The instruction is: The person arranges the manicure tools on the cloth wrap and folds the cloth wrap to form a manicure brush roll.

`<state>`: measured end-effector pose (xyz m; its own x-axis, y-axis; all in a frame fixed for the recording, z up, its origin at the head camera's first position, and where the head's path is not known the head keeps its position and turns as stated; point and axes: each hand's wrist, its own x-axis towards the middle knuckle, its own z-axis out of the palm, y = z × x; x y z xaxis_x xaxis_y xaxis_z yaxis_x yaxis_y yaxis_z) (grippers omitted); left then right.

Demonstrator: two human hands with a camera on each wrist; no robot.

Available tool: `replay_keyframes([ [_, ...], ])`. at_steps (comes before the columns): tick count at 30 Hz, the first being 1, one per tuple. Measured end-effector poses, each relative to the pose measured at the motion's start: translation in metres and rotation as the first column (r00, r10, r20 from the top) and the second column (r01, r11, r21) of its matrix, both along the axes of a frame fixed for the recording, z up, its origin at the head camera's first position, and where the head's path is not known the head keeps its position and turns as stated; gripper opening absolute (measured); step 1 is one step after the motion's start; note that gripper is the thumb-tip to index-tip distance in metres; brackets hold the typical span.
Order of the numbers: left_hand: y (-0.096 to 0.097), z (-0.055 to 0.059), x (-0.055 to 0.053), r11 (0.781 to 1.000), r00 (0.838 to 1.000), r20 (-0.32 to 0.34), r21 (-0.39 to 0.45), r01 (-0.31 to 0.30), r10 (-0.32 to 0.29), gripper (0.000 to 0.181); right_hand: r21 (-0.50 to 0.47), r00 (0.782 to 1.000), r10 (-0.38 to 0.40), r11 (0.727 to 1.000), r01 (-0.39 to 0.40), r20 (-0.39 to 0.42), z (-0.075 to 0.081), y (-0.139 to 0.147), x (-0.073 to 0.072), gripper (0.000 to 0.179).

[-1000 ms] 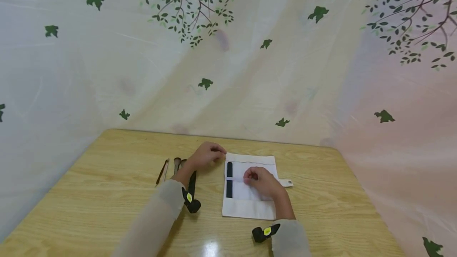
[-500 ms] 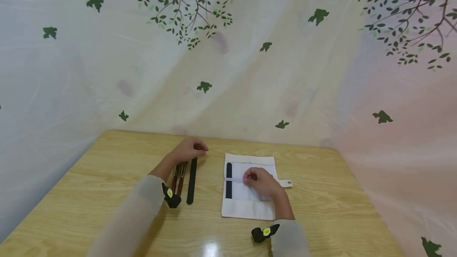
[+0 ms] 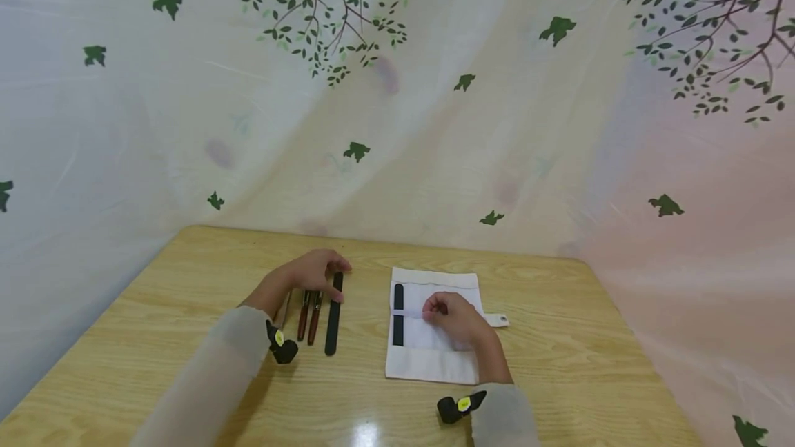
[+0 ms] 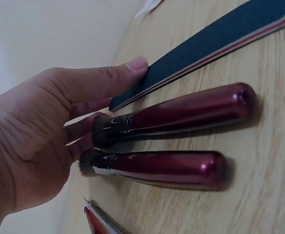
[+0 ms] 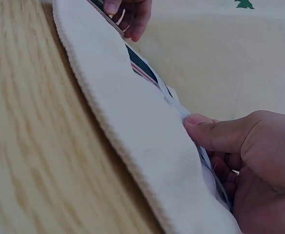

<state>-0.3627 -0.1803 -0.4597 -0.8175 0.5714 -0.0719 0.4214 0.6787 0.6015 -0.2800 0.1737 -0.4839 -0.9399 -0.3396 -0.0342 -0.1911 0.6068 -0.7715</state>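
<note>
On the white fabric pouch [image 3: 428,363], my right hand [image 3: 458,317] pinches a pale elastic band [image 5: 174,102] between thumb and fingers, drawing it up off the cloth. A dark nail file [image 3: 399,333] lies under that band at the pouch's left side. Left of the pouch, my left hand [image 3: 313,273] is over the far end of a second nail file [image 4: 205,46], its thumb touching the file and its fingers spread apart from the thumb. Two makeup brushes [image 4: 176,168] with glossy dark red handles lie beside this file, their bristles close to the fingers.
Slim tools [image 4: 101,219], one reddish and one metallic, lie left of the brushes, partly hidden by my left forearm in the head view. A snap strap [image 3: 498,320] sticks out from the pouch's right side. Patterned cloth [image 3: 397,157] hangs behind the wooden table [image 3: 571,364].
My left hand has moved left from the pouch's upper left corner to the loose nail file, its thumb coming down onto it. My right hand keeps holding the band in the same place.
</note>
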Motion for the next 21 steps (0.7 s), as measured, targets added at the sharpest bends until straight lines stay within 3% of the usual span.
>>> replay_keyframes([
  [7, -0.0021, 0.0034, -0.0009, 0.997, 0.998, -0.064, -0.079, 0.019, -0.024, 0.076, -0.014, 1.0, 0.005, 1.0, -0.005, -0.013, -0.0019, 0.0022, -0.0008, 0.01],
  [12, -0.0001, 0.0058, -0.0022, 0.994, 0.996, -0.089, -0.111, 0.022, -0.032, 0.065, -0.011, 1.0, 0.008, 1.0, -0.008, -0.021, -0.0012, 0.0034, -0.0012, 0.008],
  [17, 0.002, 0.0047, -0.0028, 0.994, 0.997, -0.068, -0.104, 0.018, -0.025, 0.059, -0.017, 1.0, 0.007, 1.0, -0.008, -0.017, 0.0, 0.0033, 0.0, 0.007],
  [21, 0.0023, 0.0036, -0.0015, 0.996, 1.0, -0.02, -0.089, -0.016, 0.014, 0.056, -0.013, 1.0, 0.01, 1.0, -0.01, -0.011, -0.0004, 0.0032, 0.0002, 0.007],
])
